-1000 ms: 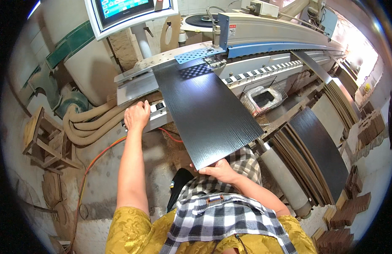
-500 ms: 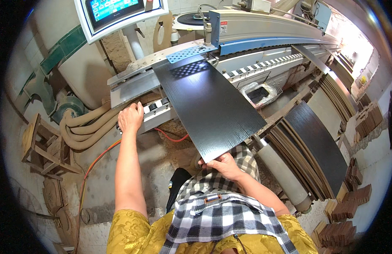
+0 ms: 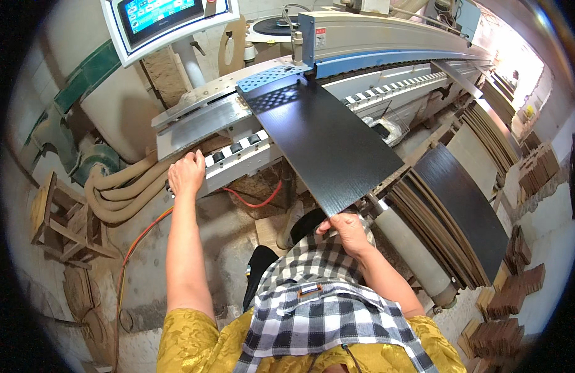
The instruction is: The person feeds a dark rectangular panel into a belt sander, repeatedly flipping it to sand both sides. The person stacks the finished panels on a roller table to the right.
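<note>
A dark, wood-grained panel (image 3: 328,143) lies slanted across the machine's infeed, its far end beneath a blue perforated guard (image 3: 272,79). My right hand (image 3: 351,233) pinches the panel's near left corner, thumb on top and fingers partly hidden below. Off to the left, my left hand (image 3: 187,173) is closed round the near end of the roller rail (image 3: 241,149), its fingertips partly out of sight. Several black rollers show on that rail between my left hand and the panel. Bare metal of the infeed table (image 3: 203,127) lies beyond my left hand.
A stack of panels (image 3: 461,211) with a dark top one lies at the right, beside a grey roller (image 3: 411,248). Ribbed hoses (image 3: 113,193) and a wooden stool (image 3: 67,217) are at the left. The control screen (image 3: 160,18) stands at the back left.
My right hand has shifted right and slightly away from me with the panel's near corner. The panel has swung and slid rightward, uncovering more of the roller rail. My left hand keeps its hold.
</note>
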Tool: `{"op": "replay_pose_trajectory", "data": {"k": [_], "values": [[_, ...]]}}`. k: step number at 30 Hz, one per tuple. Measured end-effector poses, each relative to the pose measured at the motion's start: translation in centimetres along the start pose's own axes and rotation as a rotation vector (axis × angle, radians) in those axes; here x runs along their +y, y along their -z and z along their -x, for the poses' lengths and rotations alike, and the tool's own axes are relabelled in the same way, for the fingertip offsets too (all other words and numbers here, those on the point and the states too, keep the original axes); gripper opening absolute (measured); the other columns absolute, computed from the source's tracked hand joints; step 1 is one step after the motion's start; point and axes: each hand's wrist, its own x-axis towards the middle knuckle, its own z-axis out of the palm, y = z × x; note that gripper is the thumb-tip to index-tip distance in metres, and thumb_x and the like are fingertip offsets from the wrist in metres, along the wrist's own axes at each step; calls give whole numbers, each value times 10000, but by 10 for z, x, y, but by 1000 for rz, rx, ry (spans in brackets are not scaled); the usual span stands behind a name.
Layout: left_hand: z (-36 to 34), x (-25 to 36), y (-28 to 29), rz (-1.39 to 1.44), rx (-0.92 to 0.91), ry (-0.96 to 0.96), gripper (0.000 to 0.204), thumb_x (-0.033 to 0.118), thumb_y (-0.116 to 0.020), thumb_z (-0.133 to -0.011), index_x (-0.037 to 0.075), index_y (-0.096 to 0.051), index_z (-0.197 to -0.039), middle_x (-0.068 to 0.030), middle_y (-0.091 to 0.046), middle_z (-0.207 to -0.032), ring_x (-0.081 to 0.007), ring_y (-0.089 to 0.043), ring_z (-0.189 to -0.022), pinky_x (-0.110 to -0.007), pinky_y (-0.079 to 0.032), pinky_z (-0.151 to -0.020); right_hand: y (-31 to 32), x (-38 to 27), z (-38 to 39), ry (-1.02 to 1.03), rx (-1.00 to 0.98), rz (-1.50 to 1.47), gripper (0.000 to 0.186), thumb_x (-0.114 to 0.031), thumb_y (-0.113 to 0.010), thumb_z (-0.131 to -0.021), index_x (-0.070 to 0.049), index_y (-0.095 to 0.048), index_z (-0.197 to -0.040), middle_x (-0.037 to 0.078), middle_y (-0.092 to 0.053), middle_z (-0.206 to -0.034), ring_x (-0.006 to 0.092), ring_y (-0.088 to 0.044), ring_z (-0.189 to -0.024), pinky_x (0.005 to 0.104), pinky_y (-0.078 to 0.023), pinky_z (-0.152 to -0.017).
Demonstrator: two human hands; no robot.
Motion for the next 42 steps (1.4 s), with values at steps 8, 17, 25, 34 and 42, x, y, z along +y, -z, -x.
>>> {"op": "replay_pose_trajectory", "data": {"k": [8, 17, 25, 34, 42], "values": [[-1, 3, -3, -8, -52, 10, 479, 415, -336, -871, 47, -639, -816, -216, -613, -800, -387, -584, -780, -470, -439, -723, 35, -16, -4, -37, 305, -91, 421, -375, -481, -887, 13, -606, -783, 121, -628, -767, 182, -597, -692, 299, -476, -679], [-4, -2, -8, -33, -50, -52, 497, 435, -308, -886, 53, -626, -886, -213, -610, -837, -398, -568, -786, -493, -426, -694, 145, -37, 105, 319, 970, 200, 376, -216, -479, -900, -26, -440, -1222, 63, -608, -760, 90, -555, -660, 231, -471, -636], [-8, -6, -15, -27, -67, -73, 509, 431, -301, -895, 37, -622, -902, -212, -612, -835, -396, -565, -771, -490, -422, -668, 239, -56, 289, 164, 1914, 402, 583, -330, -525, -859, -35, -318, -1318, 74, -597, -580, 101, -516, -461, 245, -429, -496], [-9, -6, -20, -38, -4, -103, 481, 405, -336, -893, 25, -622, -823, -219, -604, -777, -399, -568, -725, -488, -432, -641, 241, -19, 298, 393, 1892, 43, 349, -195, -615, -817, -22, -504, -1100, 65, -582, -895, 115, -561, -590, 219, -432, -517], [-4, -7, -12, -3, 8, -46, 470, 409, -338, -878, 47, -633, -831, -226, -607, -791, -395, -576, -767, -485, -433, -698, 150, -24, 259, 201, 1162, -568, 271, -253, -568, -763, -88, -569, -978, 53, -630, -877, 200, -581, -637, 335, -463, -588]]}}
